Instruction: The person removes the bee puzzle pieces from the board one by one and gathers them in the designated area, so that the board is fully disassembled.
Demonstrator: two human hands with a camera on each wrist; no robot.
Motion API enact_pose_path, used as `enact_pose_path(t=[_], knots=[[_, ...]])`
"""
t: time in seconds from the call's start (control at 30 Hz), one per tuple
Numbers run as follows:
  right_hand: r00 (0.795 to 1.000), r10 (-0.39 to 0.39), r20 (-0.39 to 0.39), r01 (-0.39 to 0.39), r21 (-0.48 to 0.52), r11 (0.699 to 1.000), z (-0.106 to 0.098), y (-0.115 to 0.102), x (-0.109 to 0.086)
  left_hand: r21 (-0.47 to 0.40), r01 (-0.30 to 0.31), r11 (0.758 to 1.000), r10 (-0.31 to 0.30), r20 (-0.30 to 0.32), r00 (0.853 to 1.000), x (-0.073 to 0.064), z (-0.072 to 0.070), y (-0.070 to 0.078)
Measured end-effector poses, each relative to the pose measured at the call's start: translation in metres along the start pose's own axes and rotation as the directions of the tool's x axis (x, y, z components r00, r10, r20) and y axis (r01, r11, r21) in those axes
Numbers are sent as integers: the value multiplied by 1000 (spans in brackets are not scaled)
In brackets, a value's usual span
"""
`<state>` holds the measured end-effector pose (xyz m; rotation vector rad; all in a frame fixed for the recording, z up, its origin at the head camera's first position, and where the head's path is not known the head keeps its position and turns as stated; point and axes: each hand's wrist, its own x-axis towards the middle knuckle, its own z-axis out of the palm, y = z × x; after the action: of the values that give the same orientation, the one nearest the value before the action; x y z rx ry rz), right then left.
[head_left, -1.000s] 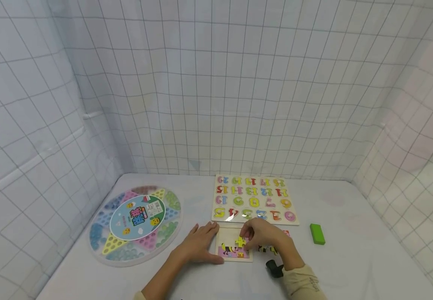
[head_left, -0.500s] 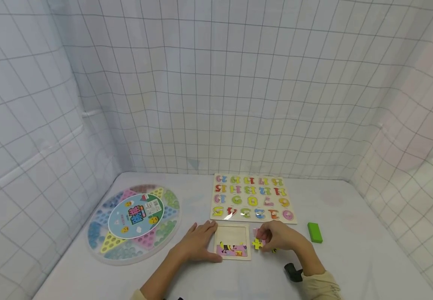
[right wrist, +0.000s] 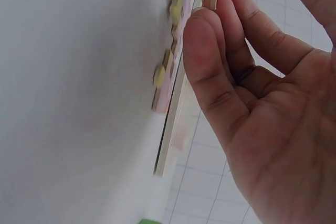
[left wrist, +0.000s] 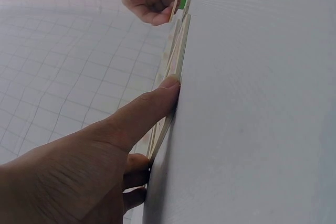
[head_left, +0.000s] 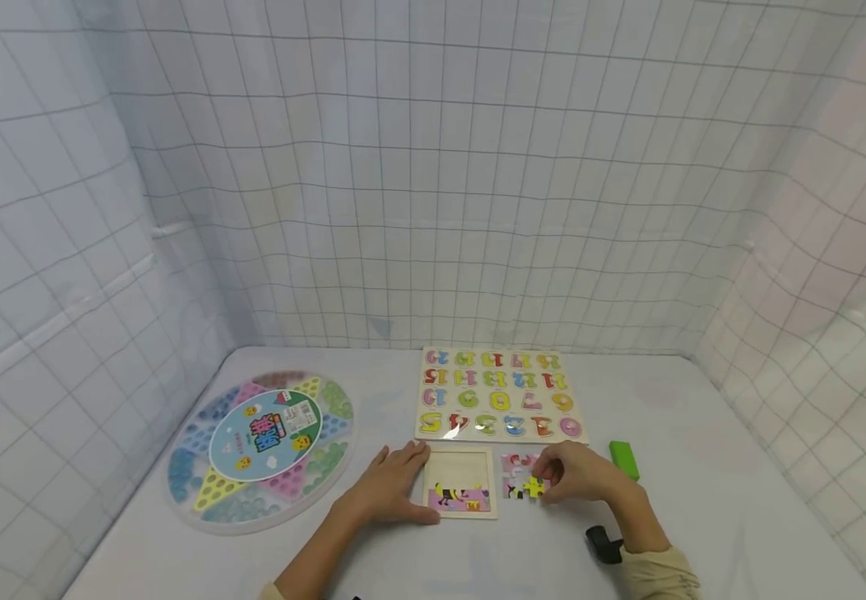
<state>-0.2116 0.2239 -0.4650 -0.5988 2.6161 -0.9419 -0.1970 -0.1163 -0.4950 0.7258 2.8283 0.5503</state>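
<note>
One square pale-wood puzzle tray, partly filled, on the white table: touches its left side with the left hand, thumb and fingers spread wide. Pinches a small yellow wooden jigsaw piece between thumb and fingers of the right hand, just right of the tray, close to loose pink jigsaw pieces.

Numbers and print we see
We read 15 to 11 across the number board; the round game's blue label carries Chinese characters and a barcode.
</note>
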Motion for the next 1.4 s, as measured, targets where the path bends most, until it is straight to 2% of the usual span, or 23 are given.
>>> enact_pose_path(t=[0.13, 0.33, 0.73, 1.4], knots=[[999, 39, -15, -39, 20, 999, -5, 3, -5, -1, -4, 1000, 4, -2, 1000, -1, -1, -1], [998, 55, 12, -56, 51, 997, -11, 10, -12, -11, 2, 1000, -2, 5, 1000, 0, 0, -1], [990, 140, 11, -140, 56, 989, -17, 23, -17, 5, 1, 1000, -1, 0, 1000, 2, 2, -1], [990, 144, -12, -143, 23, 989, -12, 23, -15, 13, 9, 1000, -9, 2, 1000, 0, 1, 0]])
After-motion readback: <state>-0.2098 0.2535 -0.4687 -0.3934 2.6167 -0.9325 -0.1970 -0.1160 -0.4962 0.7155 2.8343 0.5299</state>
